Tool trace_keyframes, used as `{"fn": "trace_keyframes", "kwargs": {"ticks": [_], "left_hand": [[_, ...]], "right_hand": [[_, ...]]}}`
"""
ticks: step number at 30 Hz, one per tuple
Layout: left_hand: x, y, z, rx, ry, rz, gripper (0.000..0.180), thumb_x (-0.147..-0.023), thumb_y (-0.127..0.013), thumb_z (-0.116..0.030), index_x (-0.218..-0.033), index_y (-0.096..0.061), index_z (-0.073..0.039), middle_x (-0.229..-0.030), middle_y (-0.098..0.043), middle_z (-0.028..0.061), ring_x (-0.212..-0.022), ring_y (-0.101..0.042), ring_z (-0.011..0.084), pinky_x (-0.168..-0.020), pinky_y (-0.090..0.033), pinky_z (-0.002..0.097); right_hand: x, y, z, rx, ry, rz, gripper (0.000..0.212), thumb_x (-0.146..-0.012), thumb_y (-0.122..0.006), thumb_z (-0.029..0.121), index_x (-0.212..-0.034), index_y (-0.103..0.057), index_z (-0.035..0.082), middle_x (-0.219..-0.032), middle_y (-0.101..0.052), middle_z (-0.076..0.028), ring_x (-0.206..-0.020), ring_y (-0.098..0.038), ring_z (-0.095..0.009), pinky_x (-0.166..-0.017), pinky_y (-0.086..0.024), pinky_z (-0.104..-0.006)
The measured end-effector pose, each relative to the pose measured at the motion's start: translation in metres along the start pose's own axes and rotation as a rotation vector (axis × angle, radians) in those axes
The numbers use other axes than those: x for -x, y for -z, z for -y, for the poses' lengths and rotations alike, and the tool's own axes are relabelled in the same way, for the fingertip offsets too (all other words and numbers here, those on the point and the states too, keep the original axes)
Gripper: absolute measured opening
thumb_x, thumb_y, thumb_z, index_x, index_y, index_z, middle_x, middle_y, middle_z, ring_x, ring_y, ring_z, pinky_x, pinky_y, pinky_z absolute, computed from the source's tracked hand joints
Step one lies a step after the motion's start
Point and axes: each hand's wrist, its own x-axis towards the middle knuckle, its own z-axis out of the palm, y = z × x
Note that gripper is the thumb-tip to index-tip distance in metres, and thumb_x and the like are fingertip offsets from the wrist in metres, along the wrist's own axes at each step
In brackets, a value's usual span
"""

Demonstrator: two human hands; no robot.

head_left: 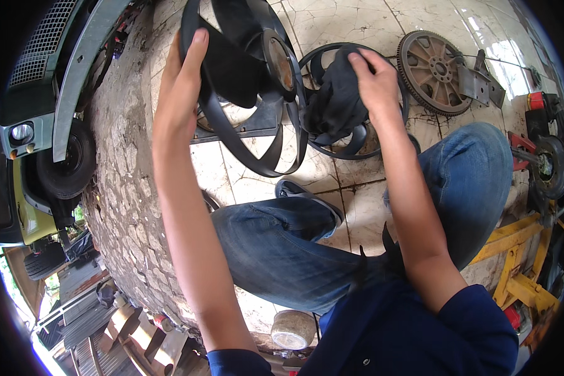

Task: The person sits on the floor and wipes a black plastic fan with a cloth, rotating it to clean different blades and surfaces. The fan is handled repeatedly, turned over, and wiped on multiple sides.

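Note:
Raised and tilted in front of me is a black ringed cooling fan, with several broad blades and a metal hub. My left hand grips the left side of its outer ring, thumb towards me. My right hand is closed on a bunched black cloth, just right of the raised fan. Whether the cloth touches that fan is unclear. Beneath the cloth, a second black ringed fan lies on the tiles, partly covered by it.
A toothed flywheel and a metal bracket lie right of the second fan on the tiled floor. A yellow metal frame stands at lower right. Rough paving and a parked vehicle are left; a round container sits near me.

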Motion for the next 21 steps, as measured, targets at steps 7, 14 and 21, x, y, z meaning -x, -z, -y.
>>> {"fn": "trace_keyframes", "kwargs": {"ticks": [7,14,21], "left_hand": [[0.007,0.009,0.013,-0.135,0.064,-0.163,0.055,-0.091,-0.07,-0.031,-0.135,-0.054,-0.004,-0.1,-0.066,0.0042,-0.081,-0.058,0.0102,-0.067,-0.042,0.0265],[-0.011,0.024,0.009,-0.063,0.096,-0.097,0.061,-0.091,-0.072,-0.022,-0.142,-0.044,-0.004,-0.111,-0.065,0.0075,-0.095,-0.067,0.0158,-0.083,-0.053,0.0292],[-0.027,0.029,0.011,0.035,0.135,-0.176,0.071,-0.09,-0.073,-0.027,-0.149,-0.04,-0.005,-0.122,-0.064,0.0111,-0.098,-0.065,0.017,-0.085,-0.052,0.033]], "right_hand": [[0.055,-0.034,-0.056,0.105,0.209,0.055,0.025,-0.091,-0.068,0.018,-0.107,-0.068,-0.001,-0.107,-0.069,-0.019,-0.1,-0.067,-0.034,-0.089,-0.051,-0.0367],[0.105,-0.068,-0.016,-0.06,0.265,0.192,0.022,-0.091,-0.065,0.007,-0.112,-0.059,0.002,-0.104,-0.064,-0.018,-0.097,-0.063,-0.039,-0.082,-0.05,-0.0389],[0.13,-0.075,0.004,-0.057,0.258,0.229,0.023,-0.089,-0.066,0.008,-0.11,-0.058,0.003,-0.105,-0.064,-0.019,-0.098,-0.063,-0.04,-0.083,-0.051,-0.042]]}}
